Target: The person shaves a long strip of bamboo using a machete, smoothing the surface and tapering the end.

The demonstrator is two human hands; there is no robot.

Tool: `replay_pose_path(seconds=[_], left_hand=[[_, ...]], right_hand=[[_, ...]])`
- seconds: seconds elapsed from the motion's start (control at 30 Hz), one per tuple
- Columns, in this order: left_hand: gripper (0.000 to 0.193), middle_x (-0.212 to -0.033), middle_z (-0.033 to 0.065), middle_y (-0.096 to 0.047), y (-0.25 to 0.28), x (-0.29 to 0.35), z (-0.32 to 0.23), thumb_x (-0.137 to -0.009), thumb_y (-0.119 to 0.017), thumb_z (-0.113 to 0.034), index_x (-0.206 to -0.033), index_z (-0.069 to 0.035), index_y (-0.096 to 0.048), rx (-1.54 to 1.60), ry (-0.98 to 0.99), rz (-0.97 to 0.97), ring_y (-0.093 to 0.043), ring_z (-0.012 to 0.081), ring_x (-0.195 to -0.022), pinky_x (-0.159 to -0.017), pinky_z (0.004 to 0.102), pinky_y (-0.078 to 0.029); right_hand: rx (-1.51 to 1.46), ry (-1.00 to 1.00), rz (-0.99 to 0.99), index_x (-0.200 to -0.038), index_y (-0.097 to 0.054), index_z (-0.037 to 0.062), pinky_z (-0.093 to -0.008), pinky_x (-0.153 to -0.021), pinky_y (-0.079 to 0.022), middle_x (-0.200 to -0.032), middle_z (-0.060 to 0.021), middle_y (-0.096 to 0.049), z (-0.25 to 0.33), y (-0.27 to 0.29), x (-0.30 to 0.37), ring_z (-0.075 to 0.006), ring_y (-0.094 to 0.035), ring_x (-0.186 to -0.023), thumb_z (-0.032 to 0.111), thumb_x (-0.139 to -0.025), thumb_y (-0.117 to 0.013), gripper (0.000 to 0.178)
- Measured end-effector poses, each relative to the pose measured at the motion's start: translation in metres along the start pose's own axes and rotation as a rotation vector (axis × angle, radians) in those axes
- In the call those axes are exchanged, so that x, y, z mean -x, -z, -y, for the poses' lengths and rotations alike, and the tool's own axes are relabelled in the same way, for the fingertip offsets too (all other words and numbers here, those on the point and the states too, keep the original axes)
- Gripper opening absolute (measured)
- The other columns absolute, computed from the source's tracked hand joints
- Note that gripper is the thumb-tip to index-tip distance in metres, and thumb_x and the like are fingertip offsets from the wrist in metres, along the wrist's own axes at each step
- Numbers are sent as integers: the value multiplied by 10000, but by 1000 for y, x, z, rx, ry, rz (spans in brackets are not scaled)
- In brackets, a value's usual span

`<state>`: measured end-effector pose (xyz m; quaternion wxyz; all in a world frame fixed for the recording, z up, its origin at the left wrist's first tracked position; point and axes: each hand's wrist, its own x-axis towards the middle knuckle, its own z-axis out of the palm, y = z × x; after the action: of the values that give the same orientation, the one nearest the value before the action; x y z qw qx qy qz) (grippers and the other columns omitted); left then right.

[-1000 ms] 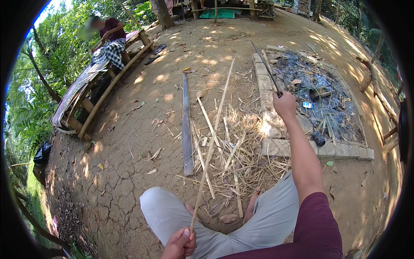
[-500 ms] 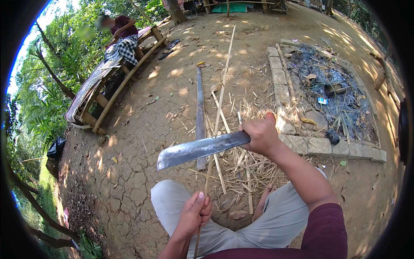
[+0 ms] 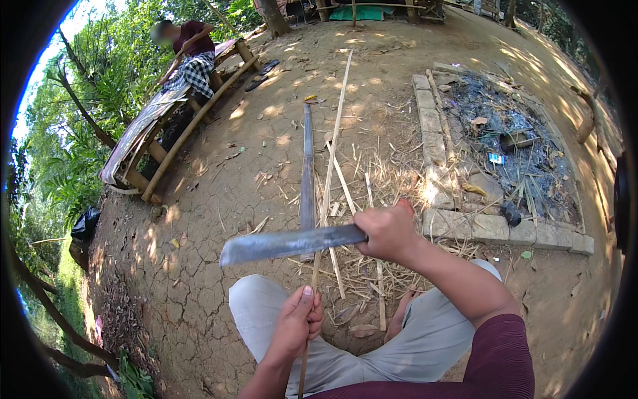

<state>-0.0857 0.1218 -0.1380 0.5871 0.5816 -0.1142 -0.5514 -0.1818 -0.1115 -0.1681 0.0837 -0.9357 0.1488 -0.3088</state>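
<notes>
My right hand (image 3: pixel 389 231) grips a machete (image 3: pixel 286 243), its broad blade pointing left across a long thin bamboo strip (image 3: pixel 339 120). The blade lies over the strip a short way above my left hand (image 3: pixel 300 321); whether its edge bites into it I cannot tell. Closed round the lower part of the strip, my left hand holds it above my lap, and the far end reaches away over the ground. A wider dark bamboo length (image 3: pixel 307 166) lies just left of the strip, partly hidden behind the blade.
Bamboo shavings (image 3: pixel 359 292) and split pieces litter the ground before my crossed legs. To the right is a brick-edged fire pit (image 3: pixel 492 229) full of ash. At far left a person (image 3: pixel 193 46) sits on a bamboo bench (image 3: pixel 149 143).
My right hand and the machete have moved left and slightly nearer to me. The bamboo strip's far end has swung a little left. The seated person has shifted an arm.
</notes>
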Motion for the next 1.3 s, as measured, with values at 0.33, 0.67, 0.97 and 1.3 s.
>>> replay_pose_path(seconds=[0.33, 0.67, 0.97, 1.3], left_hand=[[333, -611, -47, -300, 9, 36, 12, -1073, -354, -353, -852, -112, -419, -29, 75, 56, -218, 43, -451, -375, 232, -152], [332, -613, -51, -297, 9, 8, 4, -1073, -352, -358, -859, -112, -418, 41, 57, 90, -213, 38, -455, -374, 227, -151], [332, -607, -48, -289, 17, 28, 30, -1075, -350, -346, -852, -109, -414, 102, 192, 63, -209, 47, -455, -384, 237, -156], [322, -632, -50, -292, 61, 80, 48, -1075, -363, -341, -880, -96, -439, -13, 257, 47, -213, 44, -470, -403, 231, -184]], right_hand=[[-26, -637, 27, -780, -632, 72, -435, -583, -533, -667, -118, -646, -71, 23, -31, -291, -664, -602, 286, -836, -652, 222], [-31, 176, -57, -749, -597, 120, -400, -523, -489, -644, -54, -624, -14, -11, 3, -257, -644, -541, 214, -717, -699, 142], [-16, -291, -43, -693, -590, 67, -443, -552, -498, -628, -118, -609, -52, -21, -15, -316, -613, -555, 206, -792, -672, 189], [230, -609, 203, -851, -649, 37, -445, -631, -557, -692, -134, -654, -123, -8, -26, -307, -668, -622, 267, -894, -609, 237]])
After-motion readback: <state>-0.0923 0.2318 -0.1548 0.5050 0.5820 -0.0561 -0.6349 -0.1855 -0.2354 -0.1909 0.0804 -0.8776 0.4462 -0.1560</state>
